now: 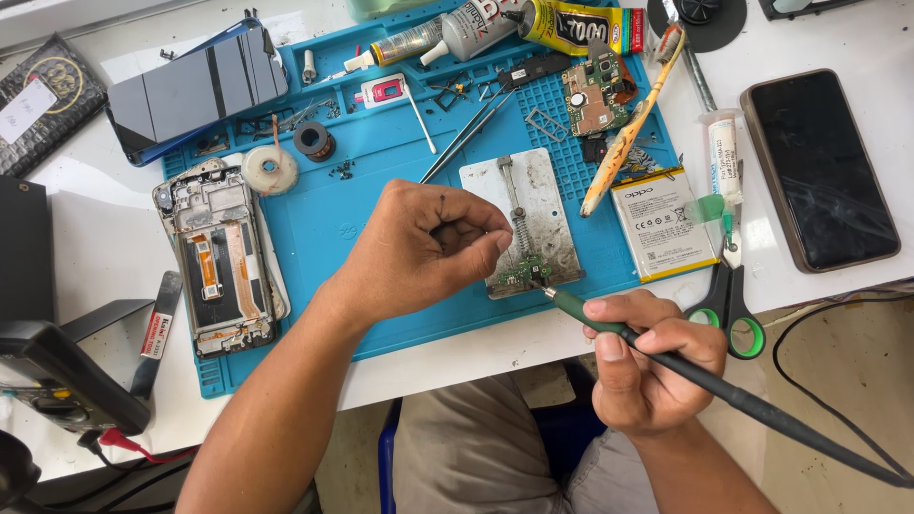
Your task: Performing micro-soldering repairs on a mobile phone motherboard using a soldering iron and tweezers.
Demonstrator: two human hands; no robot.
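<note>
White bench, blue repair mat (333,219) filling the centre of the frame. Left hand (419,247) is curled, fingertips pinched together above a small green circuit board (519,274) clamped at the lower edge of a metal holder plate (519,214); possibly holding fine solder wire, too thin to confirm. Right hand (647,357), lower right, has its fingers wrapped around a green-handled soldering iron (609,328), tip touching the board. Judgement: brace both wrists on the mat, keep tip contact brief. Mat's moulded trays along the top edge hold screws (341,169) and small parts; an opened phone frame (219,257) lies at left
</note>
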